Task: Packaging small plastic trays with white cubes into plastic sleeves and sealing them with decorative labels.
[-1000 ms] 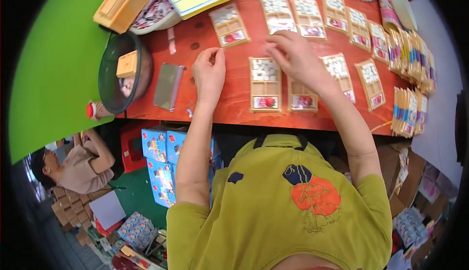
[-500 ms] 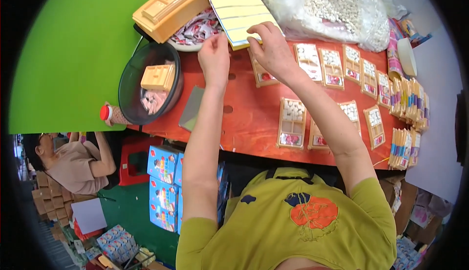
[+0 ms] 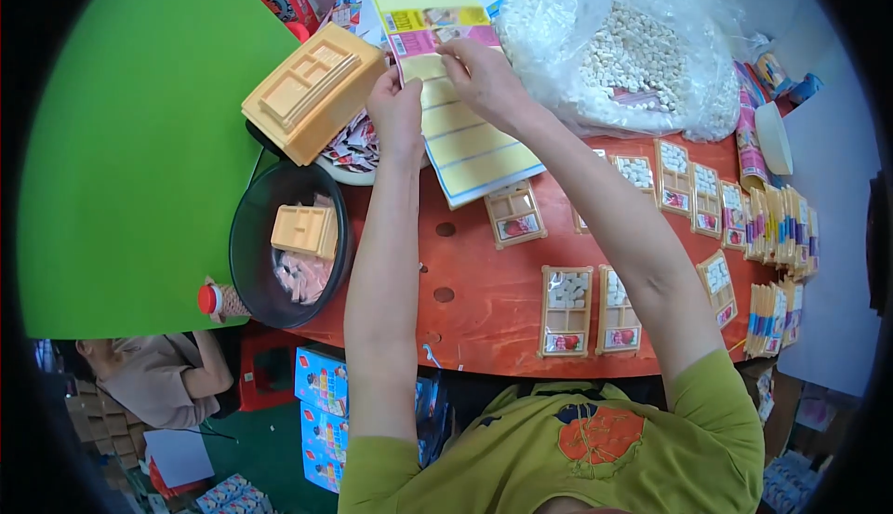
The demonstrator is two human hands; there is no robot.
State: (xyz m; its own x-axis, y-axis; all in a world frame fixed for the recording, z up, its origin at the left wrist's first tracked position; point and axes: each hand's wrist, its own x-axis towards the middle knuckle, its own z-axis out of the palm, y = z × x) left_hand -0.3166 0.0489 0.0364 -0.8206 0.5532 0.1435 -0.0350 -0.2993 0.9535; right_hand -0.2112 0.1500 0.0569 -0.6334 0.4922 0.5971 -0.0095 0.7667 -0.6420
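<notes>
A yellow sheet [image 3: 465,137] with blue lines and a printed pink strip stretches away from me above the red table. My left hand [image 3: 397,114] is closed at its left edge, thumb against the paper. My right hand [image 3: 488,86] lies over the sheet, with thumb and fingertips pinched at the pink strip; whether a single layer is lifted there cannot be made out. Just beyond the sheet's near end sits a cream plastic tray [image 3: 514,214] with compartments and a red-printed packet, partly covered by the sheet.
Filled trays [image 3: 566,314] with white pieces stand to the right, beside stacked trays [image 3: 777,226]. A clear bag [image 3: 642,58] of white pieces lies at the back. Left are a black basin [image 3: 244,263], stacked cream trays [image 3: 307,95], a red-capped bottle [image 3: 212,300] and a seated person [image 3: 163,379].
Both hands have shifted farther up the sheet, from its near end to the pink strip. My right fingers have come together from a spread pose. The whole view has tilted, lowering the table.
</notes>
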